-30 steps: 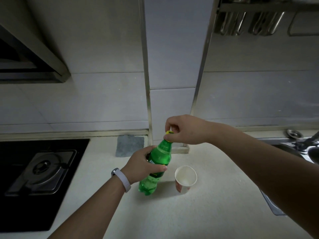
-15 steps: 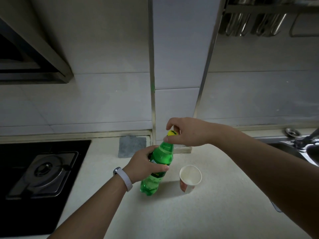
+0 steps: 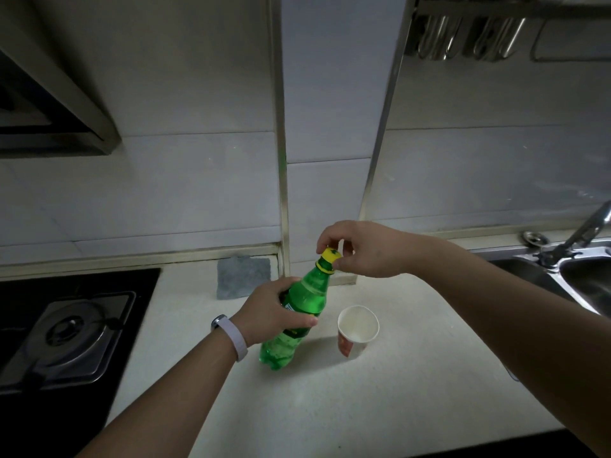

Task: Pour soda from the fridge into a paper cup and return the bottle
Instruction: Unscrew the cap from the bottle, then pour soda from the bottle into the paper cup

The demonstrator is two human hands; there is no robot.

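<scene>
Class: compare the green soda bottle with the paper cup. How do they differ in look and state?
The bottle is green, see-through plastic; the cup is white with red print. The left hand grips the bottle; the cup stands untouched. The bottle wears a yellow cap; the cup is open-topped. Both rest on the counter.

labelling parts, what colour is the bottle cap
Yellow cap on the green bottle; head view.

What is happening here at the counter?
A person is working on a green soda bottle that rests tilted on the counter. The left hand grips its body, and the right hand pinches the yellow cap, which sits on the neck. A paper cup stands upright beside the bottle, apart from it, and looks empty.
</scene>
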